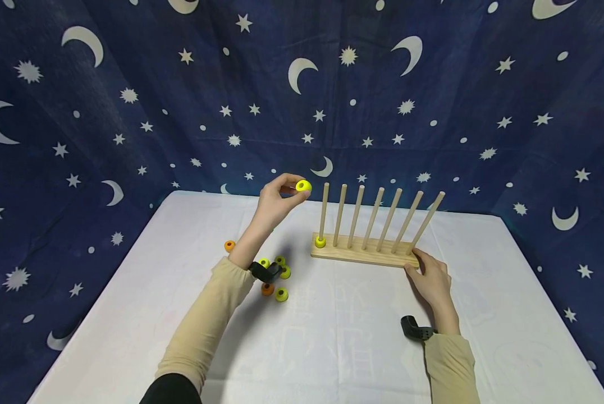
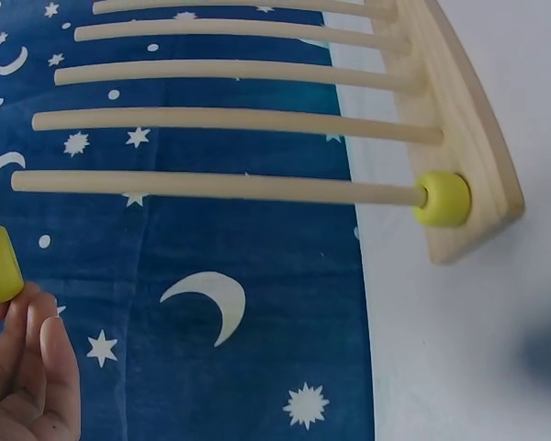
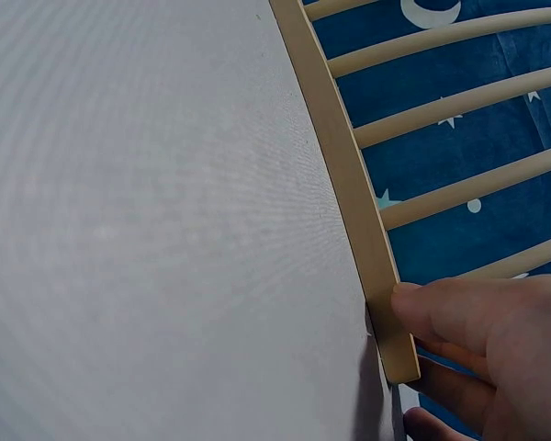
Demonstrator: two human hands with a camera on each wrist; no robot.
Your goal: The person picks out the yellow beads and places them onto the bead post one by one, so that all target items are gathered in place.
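Note:
Between its thumb and fingers my left hand (image 1: 275, 201) pinches a yellow bead (image 1: 303, 186) with a dark hole. The bead is up near the top of the leftmost peg (image 1: 324, 210), just to its left and apart from it. A wooden rack (image 1: 362, 255) with several upright pegs stands on the table. Another yellow bead (image 2: 443, 198) sits at the foot of that leftmost peg, around it. My right hand (image 1: 431, 279) grips the rack's right end; in the right wrist view its thumb (image 3: 441, 308) lies on the base, with fingers at the far side.
On the white table (image 1: 332, 348), several yellow-green beads (image 1: 281, 294) and an orange bead (image 1: 267, 289) lie below the left wrist. Another orange bead (image 1: 229, 246) lies left of the forearm. Behind the table hangs a dark blue cloth (image 1: 261, 84) with moons and stars.

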